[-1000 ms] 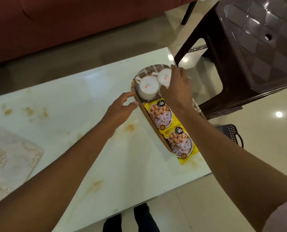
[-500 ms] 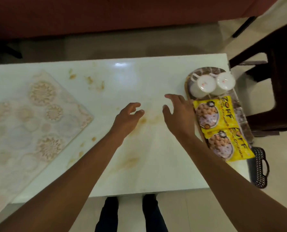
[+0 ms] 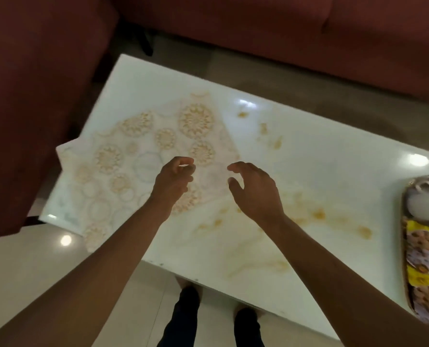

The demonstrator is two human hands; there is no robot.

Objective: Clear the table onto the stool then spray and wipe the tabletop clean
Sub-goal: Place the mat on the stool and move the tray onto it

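While both hands hover over the patterned placemat (image 3: 143, 156), neither one holds anything. Left hand (image 3: 173, 181): fingers curled loosely, thumb and forefinger tips near each other as if shaping a pinch, nothing between them. Right hand (image 3: 256, 189): fingers spread and arched, thumb apart, palm down over the mat's near right corner. Whether either hand touches the mat I cannot tell; motion blur softens the edges.

Placemat lies askew on the left part of the white tabletop (image 3: 308, 171), one corner overhanging the left edge. Likely reason for two hands: a thin flat sheet lifts best from two points, so it does not fold or drag through the mess.

Brown stains (image 3: 318, 214) scatter across the middle and right of the top, some beside the mat's edge.

Tray (image 3: 406, 196) sits at the far right edge of the table, partly cut off by the frame, carrying a white cup (image 3: 423, 206) and yellow snack packets (image 3: 426, 256). Stool not in view.

Judgement: clearing stage, not finished. Mat and tray both remain on the table; spraying and wiping must wait.

Red sofa (image 3: 258, 33) stands behind the table.
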